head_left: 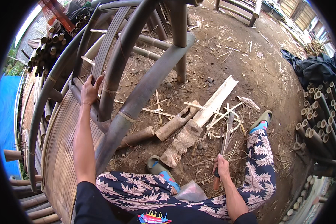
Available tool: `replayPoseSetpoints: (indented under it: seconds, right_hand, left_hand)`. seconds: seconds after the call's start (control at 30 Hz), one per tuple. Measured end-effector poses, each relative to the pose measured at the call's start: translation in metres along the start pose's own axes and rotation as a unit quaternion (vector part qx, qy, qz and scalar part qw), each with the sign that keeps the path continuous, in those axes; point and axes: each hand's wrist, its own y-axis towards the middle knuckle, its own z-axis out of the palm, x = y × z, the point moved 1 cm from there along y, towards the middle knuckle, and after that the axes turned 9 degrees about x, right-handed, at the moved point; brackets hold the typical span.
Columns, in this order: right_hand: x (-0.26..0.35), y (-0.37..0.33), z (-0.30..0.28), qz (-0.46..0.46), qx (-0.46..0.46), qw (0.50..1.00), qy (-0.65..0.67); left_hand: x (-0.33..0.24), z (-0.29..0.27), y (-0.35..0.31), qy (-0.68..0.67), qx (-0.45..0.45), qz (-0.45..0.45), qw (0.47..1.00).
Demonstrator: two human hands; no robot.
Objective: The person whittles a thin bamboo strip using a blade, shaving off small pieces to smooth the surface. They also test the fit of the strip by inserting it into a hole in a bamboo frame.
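Observation:
My left hand [91,89] is closed around the lower end of the flat dark bamboo slats [109,41] in a bamboo chair frame [147,84]; part of its grip is hidden. Pale thin strips stick out sideways between these slats. Low on the right, in front of my knees, my right hand [222,166] grips a knife [216,182] by its brownish-orange handle. Its narrow blade points away from me, over pale bamboo strips [229,121] scattered on the ground. The chair's woven slat seat [65,130] lies beneath my left forearm.
A split bamboo length [216,100], a wooden block [183,143] and a notched bamboo piece [177,121] lie between my feet. Bamboo poles are stacked at the right [319,112] and far left [50,46]. A clear plastic bag [191,191] sits near my lap.

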Motion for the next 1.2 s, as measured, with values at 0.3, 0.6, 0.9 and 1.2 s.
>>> replayPoseSetpoints:
  seconds: [0.3, 0.6, 0.9, 1.2]
  right_hand:
    - [0.042, -0.024, -0.045, -0.009, -0.030, 0.995, 0.095]
    - [0.104, -0.054, -0.101, -0.124, -0.053, 0.946, 0.294]
    - [0.081, -0.035, -0.098, -0.089, -0.127, 0.962, 0.225]
    - [0.066, -0.018, -0.087, -0.070, -0.124, 0.975, 0.170]
  left_hand:
    - [-0.216, -0.026, -0.104, -0.115, -0.247, 0.256, 0.927]
    - [-0.331, 0.338, -0.394, -0.106, 0.620, 0.035, 0.777]
    - [-0.348, 0.370, -0.455, -0.063, 0.525, -0.045, 0.847]
    - [-0.299, 0.207, -0.393, -0.510, 0.716, -0.068, 0.471]
